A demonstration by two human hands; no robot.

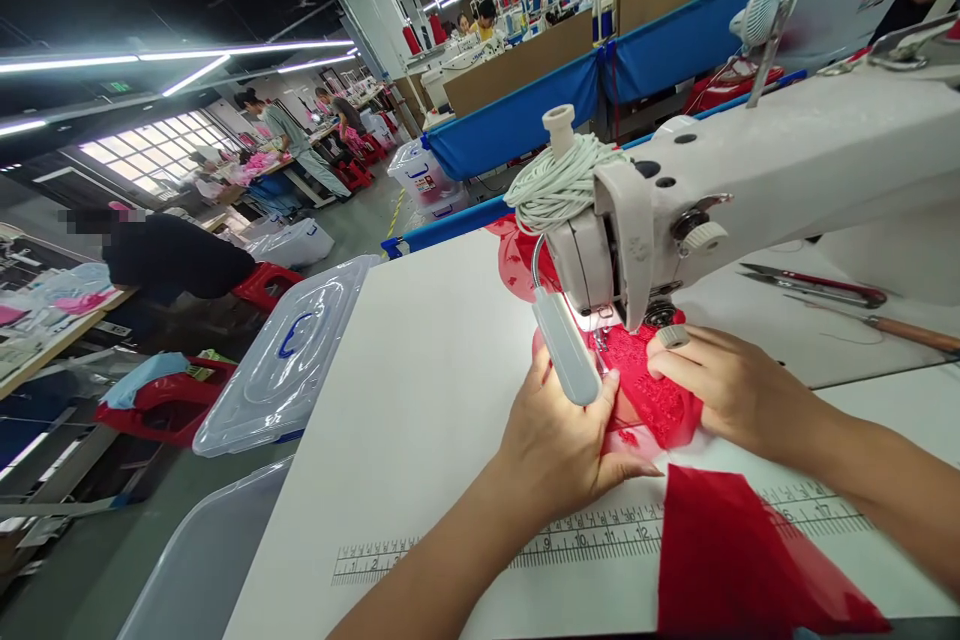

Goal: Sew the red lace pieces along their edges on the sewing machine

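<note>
Red lace fabric (660,390) with a sheer red edge lies under the needle and presser foot (600,338) of a white sewing machine (757,180). My left hand (559,440) rests flat on the fabric's left side, fingers spread and thumb stretched toward me. A small grey lamp (568,350) hides part of those fingers. On the right edge of the lace, my right hand (727,385) is closed, fingers bent and pinching the cloth. Nearer to me, a separate red fabric piece (720,550) lies over the ruler scale (592,535) printed on the table.
Thread snips (817,285) and a wooden-handled tool (915,332) lie right of the machine head. More red fabric (521,260) sits behind the needle. A clear lidded bin (292,350) stands left of the white tabletop (405,370). People work farther back.
</note>
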